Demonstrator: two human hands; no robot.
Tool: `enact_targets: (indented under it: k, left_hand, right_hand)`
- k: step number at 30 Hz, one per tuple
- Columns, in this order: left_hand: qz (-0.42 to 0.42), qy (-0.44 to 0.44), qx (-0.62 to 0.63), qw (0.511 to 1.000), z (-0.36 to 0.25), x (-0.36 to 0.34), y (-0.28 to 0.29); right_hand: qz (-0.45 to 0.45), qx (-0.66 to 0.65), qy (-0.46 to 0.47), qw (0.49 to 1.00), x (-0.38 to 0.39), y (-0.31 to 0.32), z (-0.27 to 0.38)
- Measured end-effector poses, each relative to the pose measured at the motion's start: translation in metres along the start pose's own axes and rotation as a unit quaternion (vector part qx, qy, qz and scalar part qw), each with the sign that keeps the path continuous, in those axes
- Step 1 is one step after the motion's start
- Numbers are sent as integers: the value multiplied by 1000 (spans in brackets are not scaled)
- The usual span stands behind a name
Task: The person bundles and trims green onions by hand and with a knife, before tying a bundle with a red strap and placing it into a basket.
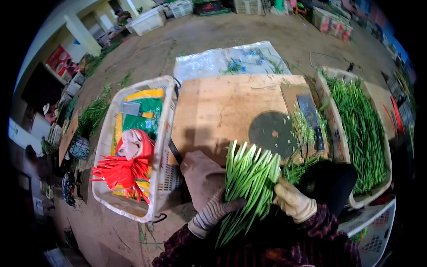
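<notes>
A thick bunch of garlic chives (249,178), green with pale cut ends pointing away from me, is held over my lap. My left hand (213,211), in a grey striped glove, wraps the lower left part of the bunch, thumb across the leaves. At its right edge, near the pale ends, my right hand (293,200) in a cream glove has its fingers bent against the stalks; their tips are partly hidden. Beyond the bunch lies a wooden board (213,111) with a dark round disc (272,133). A cleaver (309,113) with a black handle rests at the board's right side among trimmings (302,133).
To the left, a white plastic crate (103,173) contains red ties (122,173), a pinkish roll (133,144) and green-yellow packaging (149,109). A right-hand crate (334,120) is full of long green chives (358,129). Plastic sheeting (200,64) spreads behind the board.
</notes>
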State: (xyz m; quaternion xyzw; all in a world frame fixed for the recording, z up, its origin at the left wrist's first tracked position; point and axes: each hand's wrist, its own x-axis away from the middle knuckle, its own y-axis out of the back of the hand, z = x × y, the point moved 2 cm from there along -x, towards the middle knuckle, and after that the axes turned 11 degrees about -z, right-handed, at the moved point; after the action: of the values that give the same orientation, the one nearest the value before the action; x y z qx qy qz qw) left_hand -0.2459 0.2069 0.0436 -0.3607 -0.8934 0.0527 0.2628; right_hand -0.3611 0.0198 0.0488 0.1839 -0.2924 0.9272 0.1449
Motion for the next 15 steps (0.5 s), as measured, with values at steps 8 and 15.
enact_targets:
  k: [8,15]
  left_hand:
    - [52,110,168,978,6,1,-7]
    - [79,139,208,965,26,0,-10]
  right_hand:
    - [-143,-92,20,985,-1,-7,-12]
    - [-142,-126,79,979,14,1,-26]
